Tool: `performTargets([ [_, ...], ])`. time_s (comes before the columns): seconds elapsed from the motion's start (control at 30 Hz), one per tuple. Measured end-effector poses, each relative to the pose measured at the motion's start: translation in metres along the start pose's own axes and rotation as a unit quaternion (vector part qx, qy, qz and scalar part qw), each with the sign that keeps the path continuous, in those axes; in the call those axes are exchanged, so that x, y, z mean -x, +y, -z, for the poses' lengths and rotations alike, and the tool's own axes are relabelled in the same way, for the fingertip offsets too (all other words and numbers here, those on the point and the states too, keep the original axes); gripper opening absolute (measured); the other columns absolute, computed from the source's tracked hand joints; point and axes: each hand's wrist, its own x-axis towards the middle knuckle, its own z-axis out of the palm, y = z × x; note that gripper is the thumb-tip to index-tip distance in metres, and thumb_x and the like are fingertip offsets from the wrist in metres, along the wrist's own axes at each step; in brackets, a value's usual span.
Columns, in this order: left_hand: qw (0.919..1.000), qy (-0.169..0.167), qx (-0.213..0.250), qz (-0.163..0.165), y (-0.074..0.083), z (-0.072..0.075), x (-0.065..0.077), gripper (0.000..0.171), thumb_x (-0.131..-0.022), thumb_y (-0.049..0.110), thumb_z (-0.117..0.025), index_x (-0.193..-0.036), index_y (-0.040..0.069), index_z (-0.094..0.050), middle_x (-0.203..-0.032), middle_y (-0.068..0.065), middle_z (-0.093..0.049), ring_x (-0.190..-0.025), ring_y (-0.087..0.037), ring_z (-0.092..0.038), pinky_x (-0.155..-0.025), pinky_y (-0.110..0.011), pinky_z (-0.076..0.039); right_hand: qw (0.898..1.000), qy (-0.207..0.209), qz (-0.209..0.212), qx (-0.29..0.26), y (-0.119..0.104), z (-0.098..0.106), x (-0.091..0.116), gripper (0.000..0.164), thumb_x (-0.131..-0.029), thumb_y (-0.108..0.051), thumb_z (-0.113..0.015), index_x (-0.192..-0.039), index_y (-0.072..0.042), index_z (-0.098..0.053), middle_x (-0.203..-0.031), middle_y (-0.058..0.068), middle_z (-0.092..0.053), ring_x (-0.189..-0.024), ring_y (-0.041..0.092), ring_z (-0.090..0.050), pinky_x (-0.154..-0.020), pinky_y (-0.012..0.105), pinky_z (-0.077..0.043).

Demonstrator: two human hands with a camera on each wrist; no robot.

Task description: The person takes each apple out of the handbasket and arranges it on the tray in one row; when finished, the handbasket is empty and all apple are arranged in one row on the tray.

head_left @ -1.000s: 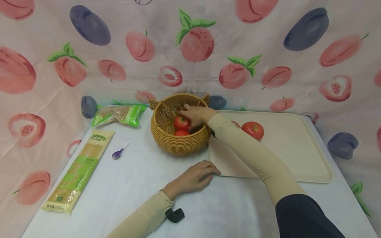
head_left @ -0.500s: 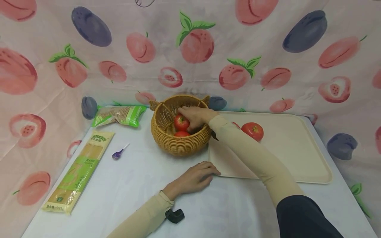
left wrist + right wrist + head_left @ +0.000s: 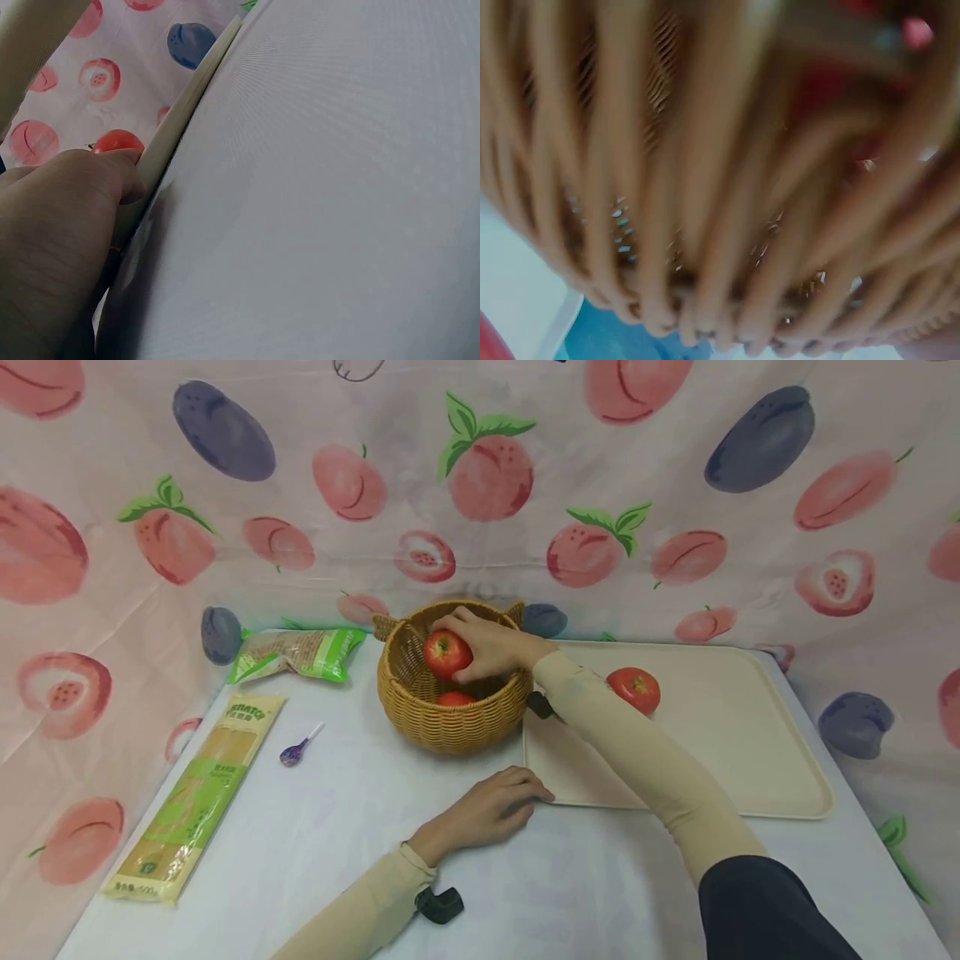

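Observation:
In the head view my right hand point(image 3: 491, 647) reaches into a round woven basket point(image 3: 453, 727) and grips a red apple point(image 3: 447, 655) with yellowish streaks, near rim height. Another red fruit point(image 3: 455, 698) lies lower in the basket, mostly hidden by the front wall. The right wrist view is filled by the blurred basket weave point(image 3: 712, 165), with red showing through the gaps. My left hand point(image 3: 487, 806) rests palm down on the table, its fingertips touching the near-left corner of a cream tray point(image 3: 735, 735). A red fruit point(image 3: 633, 690) lies on that tray, partly behind my right forearm.
A long pack of spaghetti point(image 3: 198, 802) lies at the table's left side. Behind it is a green-and-clear food bag point(image 3: 296, 654). A small purple-wrapped lollipop point(image 3: 294, 752) lies between them and the basket. A fruit-print cloth point(image 3: 300, 485) hangs behind the table.
My right hand has risen inside the basket, lifting the apple up off the lower fruit. The left hand stays at the tray corner.

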Motion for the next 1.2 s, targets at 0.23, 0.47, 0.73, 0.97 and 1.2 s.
performTargets([
  [0.23,1.0000,0.004,0.005,0.004,0.002,0.000,-0.001,0.029,-0.093,0.012,-0.053,-0.119,0.022,-0.062,-0.115,0.010,-0.056,-0.111,-0.004,-0.050,-0.096,-0.023,-0.044,0.998,0.047,0.013,-0.049,-0.003,0.002,0.009,0.080,-0.076,-0.036,-0.071,-0.144,-0.024,-0.030,-0.139,0.002,-0.031,-0.117,0.016,-0.047,-0.097,0.041,-0.046],
  [0.47,1.0000,-0.001,0.005,0.007,0.002,0.000,-0.001,0.029,-0.094,0.013,-0.053,-0.120,0.023,-0.061,-0.116,0.009,-0.055,-0.112,-0.004,-0.050,-0.096,-0.023,-0.045,0.994,0.085,0.000,-0.072,-0.007,0.003,0.023,0.080,-0.077,-0.038,-0.071,-0.144,-0.029,-0.030,-0.146,0.000,-0.029,-0.123,0.018,-0.044,-0.098,0.045,-0.045],
  [0.73,0.9999,0.002,0.010,0.005,0.001,0.000,-0.001,0.028,-0.094,0.013,-0.052,-0.119,0.022,-0.062,-0.115,0.009,-0.056,-0.111,-0.004,-0.051,-0.095,-0.024,-0.045,0.977,0.143,0.014,-0.158,-0.007,0.002,0.038,0.081,-0.079,-0.036,-0.072,-0.146,-0.027,-0.029,-0.148,-0.004,-0.031,-0.128,0.015,-0.041,-0.102,0.041,-0.043],
  [0.97,0.9998,0.011,0.017,0.002,0.000,-0.001,-0.001,0.029,-0.094,0.013,-0.051,-0.119,0.023,-0.062,-0.114,0.010,-0.056,-0.110,-0.004,-0.051,-0.094,-0.025,-0.045,0.962,0.193,0.023,-0.194,-0.006,-0.002,0.048,0.076,-0.078,-0.037,-0.073,-0.143,-0.030,-0.034,-0.144,-0.007,-0.036,-0.125,0.013,-0.044,-0.101,0.043,-0.043],
  [1.2,0.9997,0.010,0.021,0.005,0.000,-0.003,-0.002,0.028,-0.094,0.013,-0.051,-0.118,0.023,-0.062,-0.114,0.011,-0.056,-0.110,-0.002,-0.050,-0.094,-0.025,-0.045,0.947,0.229,0.025,-0.223,0.001,-0.006,0.057,0.076,-0.078,-0.032,-0.074,-0.143,-0.032,-0.034,-0.142,-0.008,-0.037,-0.124,0.012,-0.045,-0.100,0.043,-0.043],
])
